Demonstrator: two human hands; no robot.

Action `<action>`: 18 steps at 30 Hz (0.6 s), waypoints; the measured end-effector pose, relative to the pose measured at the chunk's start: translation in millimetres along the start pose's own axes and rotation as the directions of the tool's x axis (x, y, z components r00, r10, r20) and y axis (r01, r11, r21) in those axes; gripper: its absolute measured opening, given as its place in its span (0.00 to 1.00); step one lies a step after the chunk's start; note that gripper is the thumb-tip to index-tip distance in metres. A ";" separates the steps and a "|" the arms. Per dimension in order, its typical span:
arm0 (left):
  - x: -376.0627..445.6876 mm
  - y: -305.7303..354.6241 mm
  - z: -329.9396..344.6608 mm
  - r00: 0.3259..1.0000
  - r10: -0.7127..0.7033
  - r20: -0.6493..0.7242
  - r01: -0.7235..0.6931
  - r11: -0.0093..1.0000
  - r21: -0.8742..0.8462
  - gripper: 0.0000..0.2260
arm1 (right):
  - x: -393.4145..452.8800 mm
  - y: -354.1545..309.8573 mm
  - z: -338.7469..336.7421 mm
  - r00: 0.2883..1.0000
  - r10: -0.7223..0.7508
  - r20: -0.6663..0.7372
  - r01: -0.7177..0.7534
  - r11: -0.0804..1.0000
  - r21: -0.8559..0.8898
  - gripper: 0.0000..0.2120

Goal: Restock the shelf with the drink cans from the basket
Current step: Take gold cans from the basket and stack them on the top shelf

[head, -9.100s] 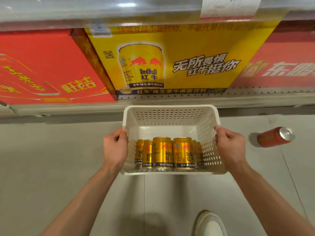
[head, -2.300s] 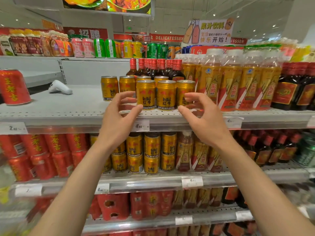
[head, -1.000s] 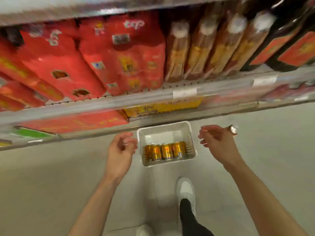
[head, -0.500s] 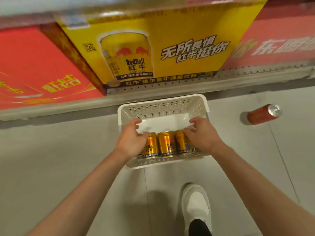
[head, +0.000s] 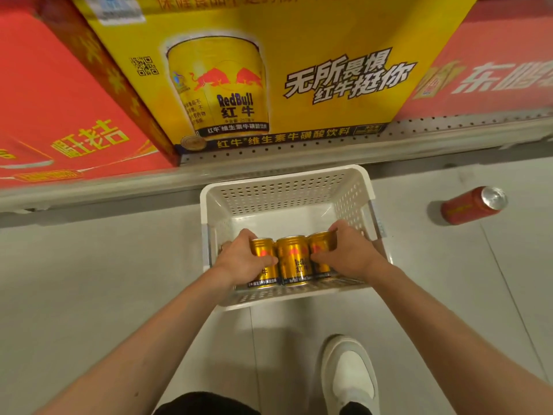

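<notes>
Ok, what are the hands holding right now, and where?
The left hand and right hand clasp the row of three gold cans by its two end cans' sides.

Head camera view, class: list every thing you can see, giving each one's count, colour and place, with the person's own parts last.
Gold cans: three visible, gold, in a row at the basket's near wall.
Basket: one, white, perforated, on the floor by the bottom shelf.
Red can: one, red, lying on the floor right of the basket.
Yellow carton: one, yellow, on the bottom shelf.
Red cartons: one either side of the yellow carton.
Shoe: one, white, on the floor.
Left hand: grips the left can.
Right hand: grips the right can.
</notes>
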State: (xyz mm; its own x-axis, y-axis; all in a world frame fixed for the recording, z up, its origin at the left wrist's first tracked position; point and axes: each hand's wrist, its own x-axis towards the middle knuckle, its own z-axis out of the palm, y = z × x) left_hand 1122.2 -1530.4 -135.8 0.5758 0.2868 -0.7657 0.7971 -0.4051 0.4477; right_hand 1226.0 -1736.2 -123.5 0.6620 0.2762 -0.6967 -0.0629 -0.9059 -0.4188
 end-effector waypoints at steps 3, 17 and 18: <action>-2.9 0.6 2.0 1.000 0.028 -0.015 -0.028 1.000 0.010 0.24 | -1.1 1.9 1.4 1.000 -0.010 -0.024 0.012 0.998 0.065 0.27; -46.7 17.5 -23.1 0.956 0.157 -0.248 -0.230 0.925 -0.303 0.31 | -39.1 -17.7 -36.7 0.964 -0.178 -0.198 0.244 0.886 0.393 0.29; -57.5 24.1 -29.8 0.947 0.166 -0.274 -0.251 0.916 -0.312 0.32 | -48.2 -23.7 -44.0 0.959 -0.187 -0.215 0.261 0.878 0.401 0.29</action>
State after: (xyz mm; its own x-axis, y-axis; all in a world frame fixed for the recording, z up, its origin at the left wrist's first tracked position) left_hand 1113.7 -1530.8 -67.2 0.7278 0.4424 -0.5239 0.6424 -0.1726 0.7467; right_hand 1228.4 -1742.1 -54.3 0.8070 0.3650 -0.4642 -0.1816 -0.5946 -0.7832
